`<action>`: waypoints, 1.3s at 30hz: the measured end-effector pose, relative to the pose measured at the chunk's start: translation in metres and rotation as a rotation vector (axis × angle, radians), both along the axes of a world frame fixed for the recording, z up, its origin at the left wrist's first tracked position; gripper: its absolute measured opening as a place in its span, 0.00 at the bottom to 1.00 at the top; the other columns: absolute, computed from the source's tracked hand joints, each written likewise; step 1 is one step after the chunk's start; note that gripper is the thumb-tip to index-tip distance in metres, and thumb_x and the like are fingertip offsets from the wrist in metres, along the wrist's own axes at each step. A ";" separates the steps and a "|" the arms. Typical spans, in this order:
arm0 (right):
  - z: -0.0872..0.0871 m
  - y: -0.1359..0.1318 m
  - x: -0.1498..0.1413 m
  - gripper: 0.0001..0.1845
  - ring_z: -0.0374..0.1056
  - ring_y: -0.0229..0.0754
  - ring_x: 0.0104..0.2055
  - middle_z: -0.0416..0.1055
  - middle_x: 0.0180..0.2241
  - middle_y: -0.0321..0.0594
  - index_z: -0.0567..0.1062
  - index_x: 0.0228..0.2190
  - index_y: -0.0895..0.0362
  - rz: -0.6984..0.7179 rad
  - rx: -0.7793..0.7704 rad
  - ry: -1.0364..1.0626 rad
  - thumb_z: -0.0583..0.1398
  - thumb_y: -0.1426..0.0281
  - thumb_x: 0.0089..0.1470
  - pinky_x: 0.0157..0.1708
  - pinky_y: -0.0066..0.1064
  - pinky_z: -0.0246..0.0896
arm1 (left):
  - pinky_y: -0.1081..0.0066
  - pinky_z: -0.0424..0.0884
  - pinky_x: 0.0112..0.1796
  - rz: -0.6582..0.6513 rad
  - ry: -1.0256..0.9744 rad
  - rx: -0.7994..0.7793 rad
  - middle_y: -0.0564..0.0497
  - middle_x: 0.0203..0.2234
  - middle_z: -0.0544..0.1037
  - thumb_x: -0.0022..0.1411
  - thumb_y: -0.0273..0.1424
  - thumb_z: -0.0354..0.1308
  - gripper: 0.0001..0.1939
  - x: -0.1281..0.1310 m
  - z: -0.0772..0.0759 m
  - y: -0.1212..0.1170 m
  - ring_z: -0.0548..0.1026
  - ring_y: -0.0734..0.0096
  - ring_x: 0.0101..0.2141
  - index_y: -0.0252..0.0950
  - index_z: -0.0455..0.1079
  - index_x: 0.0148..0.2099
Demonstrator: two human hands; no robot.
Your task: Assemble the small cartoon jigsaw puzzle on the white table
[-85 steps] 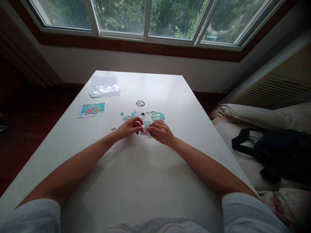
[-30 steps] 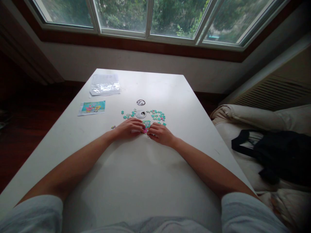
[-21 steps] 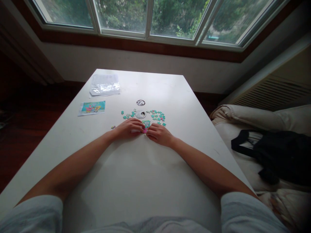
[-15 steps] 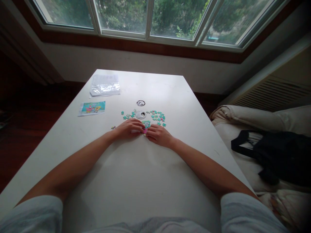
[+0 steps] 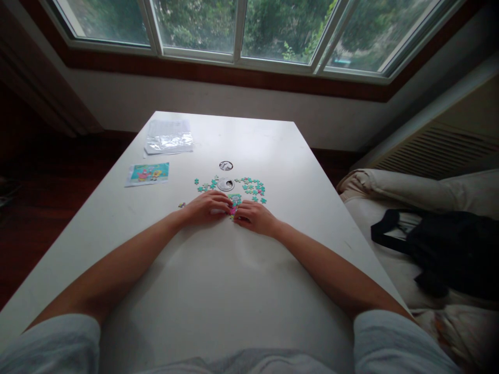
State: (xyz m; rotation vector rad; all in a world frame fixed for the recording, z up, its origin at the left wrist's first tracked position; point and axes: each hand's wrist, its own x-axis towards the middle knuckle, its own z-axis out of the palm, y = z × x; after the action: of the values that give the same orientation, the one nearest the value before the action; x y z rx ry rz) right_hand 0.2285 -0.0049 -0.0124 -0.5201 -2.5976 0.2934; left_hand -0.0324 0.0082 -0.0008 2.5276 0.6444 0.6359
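Observation:
Both my hands rest on the white table around a small joined patch of jigsaw puzzle [image 5: 235, 198], green at the top and pink lower down. My left hand [image 5: 209, 207] touches its left side, fingers curled with the tips at the pink part. From the right, my right hand [image 5: 255, 216] meets the patch with bent fingers pressed together. Whatever small pieces lie under the fingertips are mostly hidden. Loose green puzzle pieces [image 5: 249, 190] lie beyond my right hand, and more loose pieces [image 5: 206, 185] lie beyond my left.
Two round metallic-looking discs, a nearer one [image 5: 225, 184] and a farther one [image 5: 226, 165], lie past the puzzle. A cartoon picture sheet [image 5: 149, 173] and a clear plastic bag [image 5: 170, 137] are at the left of the table [image 5: 241, 291]. Dark clothing [image 5: 448, 249] lies on the sofa.
My right fingers have shifted very slightly at the patch's lower right edge, and a little more pink shows between my hands. Everything else looks the same.

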 end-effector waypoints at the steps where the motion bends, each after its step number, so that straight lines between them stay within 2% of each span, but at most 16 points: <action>1: 0.000 0.000 0.000 0.08 0.67 0.42 0.37 0.75 0.33 0.41 0.76 0.35 0.54 -0.004 -0.017 0.021 0.58 0.67 0.66 0.39 0.33 0.61 | 0.59 0.65 0.59 0.001 0.000 0.005 0.47 0.51 0.81 0.67 0.34 0.59 0.11 0.001 0.000 0.000 0.75 0.60 0.54 0.47 0.81 0.49; 6: -0.001 0.008 0.008 0.13 0.65 0.40 0.32 0.70 0.27 0.38 0.76 0.31 0.55 -0.134 -0.102 0.200 0.59 0.63 0.67 0.35 0.31 0.59 | 0.59 0.66 0.58 -0.005 -0.050 -0.012 0.47 0.49 0.82 0.66 0.34 0.61 0.11 0.004 0.004 -0.005 0.75 0.60 0.53 0.48 0.81 0.48; 9: -0.002 0.014 0.015 0.15 0.62 0.38 0.29 0.68 0.25 0.35 0.76 0.30 0.55 -0.211 -0.118 0.237 0.59 0.61 0.66 0.33 0.31 0.57 | 0.60 0.66 0.55 -0.019 -0.005 0.001 0.48 0.46 0.83 0.65 0.33 0.61 0.10 0.008 0.008 -0.011 0.75 0.60 0.51 0.47 0.81 0.47; 15: -0.005 0.020 0.019 0.16 0.61 0.38 0.29 0.68 0.25 0.35 0.76 0.29 0.55 -0.326 -0.108 0.244 0.58 0.61 0.67 0.34 0.31 0.56 | 0.60 0.64 0.51 -0.070 0.173 0.204 0.46 0.44 0.82 0.68 0.32 0.57 0.09 0.021 0.018 -0.027 0.73 0.59 0.47 0.43 0.78 0.46; 20: -0.005 0.027 0.026 0.16 0.61 0.38 0.29 0.67 0.24 0.35 0.76 0.27 0.56 -0.595 -0.187 0.322 0.59 0.61 0.64 0.32 0.30 0.54 | 0.61 0.63 0.48 -0.074 0.286 0.355 0.47 0.44 0.81 0.69 0.31 0.55 0.08 0.027 0.024 -0.034 0.72 0.61 0.46 0.40 0.76 0.44; 23: -0.004 0.044 0.045 0.17 0.59 0.37 0.26 0.67 0.22 0.33 0.79 0.30 0.57 -0.804 -0.319 0.461 0.58 0.59 0.62 0.28 0.30 0.52 | 0.62 0.63 0.47 -0.078 0.328 0.384 0.48 0.43 0.81 0.68 0.29 0.54 0.08 0.027 0.025 -0.034 0.72 0.62 0.44 0.39 0.75 0.42; 26: -0.004 0.062 0.069 0.16 0.60 0.38 0.26 0.69 0.23 0.34 0.80 0.31 0.57 -0.944 -0.336 0.485 0.58 0.59 0.60 0.29 0.30 0.53 | 0.62 0.63 0.48 -0.079 0.324 0.387 0.48 0.42 0.81 0.69 0.28 0.53 0.08 0.026 0.026 -0.034 0.72 0.63 0.45 0.39 0.74 0.42; 31: -0.007 0.072 0.085 0.13 0.64 0.39 0.27 0.74 0.25 0.35 0.82 0.33 0.56 -0.845 -0.377 0.267 0.60 0.63 0.57 0.31 0.31 0.56 | 0.61 0.63 0.49 -0.067 0.306 0.403 0.48 0.44 0.81 0.69 0.28 0.53 0.09 0.027 0.023 -0.036 0.72 0.62 0.46 0.39 0.74 0.44; 35: -0.007 0.066 0.078 0.10 0.65 0.39 0.30 0.74 0.29 0.37 0.82 0.35 0.55 -0.683 -0.296 0.179 0.61 0.67 0.56 0.34 0.31 0.58 | 0.61 0.63 0.49 -0.051 0.313 0.411 0.48 0.46 0.81 0.69 0.29 0.53 0.08 0.028 0.021 -0.036 0.72 0.61 0.47 0.39 0.74 0.44; 39: -0.007 0.062 0.074 0.08 0.64 0.41 0.32 0.70 0.28 0.38 0.82 0.36 0.54 -0.606 -0.209 0.097 0.63 0.68 0.56 0.36 0.31 0.58 | 0.60 0.63 0.49 -0.056 0.338 0.419 0.48 0.46 0.81 0.69 0.29 0.54 0.08 0.028 0.022 -0.035 0.72 0.60 0.47 0.39 0.75 0.45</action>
State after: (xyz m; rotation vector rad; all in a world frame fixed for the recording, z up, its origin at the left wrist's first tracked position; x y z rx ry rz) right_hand 0.3022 0.0566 -0.0189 -1.2880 -2.1950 0.3679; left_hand -0.0046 -0.0265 0.0216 3.0730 0.5982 0.3501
